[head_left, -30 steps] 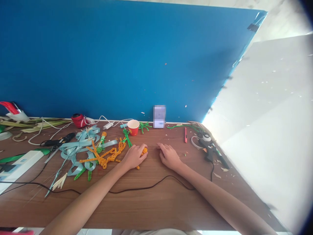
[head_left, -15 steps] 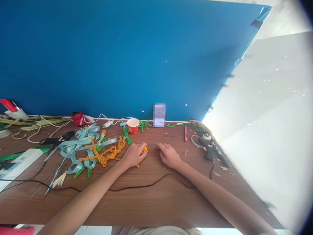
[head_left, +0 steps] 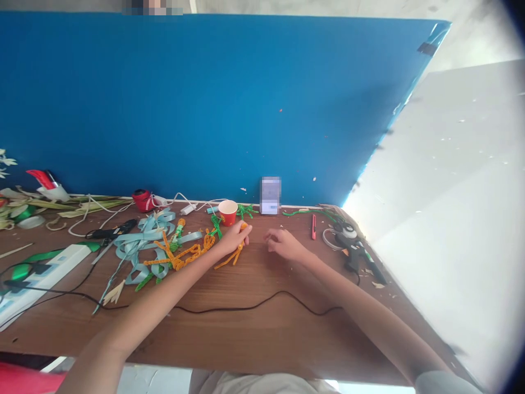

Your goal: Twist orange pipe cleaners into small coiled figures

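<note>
Two orange strands (head_left: 235, 256), mostly hidden earlier, trail from the left grip (head_left: 234, 239).

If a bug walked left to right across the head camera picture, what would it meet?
White power strip, light blue ribbon, left hand holding an orange pipe-cleaner piece, right hand, red utility knife.

From the wearer's head, the only view looks forward and down across the bench (head_left: 254, 342) to the panel (head_left: 229, 109), far enough back to take in the left hand (head_left: 235, 239), right hand (head_left: 285, 244) and the bench's near edge (head_left: 164, 363).
</note>
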### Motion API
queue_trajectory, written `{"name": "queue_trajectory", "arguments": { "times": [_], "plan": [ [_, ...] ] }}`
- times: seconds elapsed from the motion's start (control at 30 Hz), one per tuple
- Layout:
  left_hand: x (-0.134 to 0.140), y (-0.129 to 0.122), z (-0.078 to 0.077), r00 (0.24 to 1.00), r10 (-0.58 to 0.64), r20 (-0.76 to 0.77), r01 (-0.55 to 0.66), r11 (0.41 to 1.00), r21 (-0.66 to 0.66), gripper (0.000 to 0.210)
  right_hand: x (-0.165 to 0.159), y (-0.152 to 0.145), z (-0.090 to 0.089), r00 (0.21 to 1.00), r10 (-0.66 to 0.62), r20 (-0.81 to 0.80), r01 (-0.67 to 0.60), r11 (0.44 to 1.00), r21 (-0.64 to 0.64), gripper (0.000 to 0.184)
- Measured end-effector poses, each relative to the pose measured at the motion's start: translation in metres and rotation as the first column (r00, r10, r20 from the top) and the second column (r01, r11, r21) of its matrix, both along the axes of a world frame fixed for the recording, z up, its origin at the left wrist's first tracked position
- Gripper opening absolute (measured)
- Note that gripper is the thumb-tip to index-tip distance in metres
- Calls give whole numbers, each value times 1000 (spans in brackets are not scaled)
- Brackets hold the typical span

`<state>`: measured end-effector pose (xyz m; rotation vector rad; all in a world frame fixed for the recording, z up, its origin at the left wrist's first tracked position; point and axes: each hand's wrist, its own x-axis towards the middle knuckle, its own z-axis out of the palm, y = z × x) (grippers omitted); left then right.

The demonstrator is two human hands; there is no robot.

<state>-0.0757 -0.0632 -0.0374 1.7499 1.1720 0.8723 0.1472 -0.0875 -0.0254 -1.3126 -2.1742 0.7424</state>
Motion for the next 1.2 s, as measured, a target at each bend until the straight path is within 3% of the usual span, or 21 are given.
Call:
{"name": "queue_trajectory", "arguments": {
  "times": [0.1, 0.2, 0.3, 0.43, 0.57, 0.7, 0.87, 1.07, 1.2],
  "plan": [
    [27, 22, -2, 982, 100, 158, -96, 995, -32, 43, -7, 27, 6, 987, -6, -160, -10, 995, -99, 36],
    [58, 37, -12, 923, 201, 327, -199, 979, -39, 44, -15, 46, -5, 956, -46, -290, 3, 989, -146, 53],
    [78, 47, -22, 864, 217, 455, -190, 976, -106, 53, -17, 53, -25, 925, -52, -376, 3, 991, -130, 49],
    [84, 58, -29, 783, 206, 587, -117, 976, -186, 61, -13, 51, -44, 896, 4, -444, -47, 995, -85, 42],
    [81, 64, -31, 710, 194, 677, -60, 974, -217, 58, -11, 53, -52, 862, 45, -505, -107, 990, -95, 23],
    [80, 60, -34, 677, 168, 717, -24, 978, -206, 60, -12, 57, -54, 793, 9, -610, -98, 989, -114, 8],
    [80, 58, -38, 685, 120, 718, -10, 988, -156, 65, -6, 59, -53, 646, -116, -755, -23, 985, -171, 9],
    [79, 65, -44, 758, 71, 649, 9, 993, -119, 48, 4, 66, -52, 423, -242, -873, 19, 966, -259, 23],
    [80, 66, -46, 796, 43, 604, 20, 995, -98, 43, 3, 70, -52, 370, -276, -887, 20, 957, -289, 26]
  ]
}}
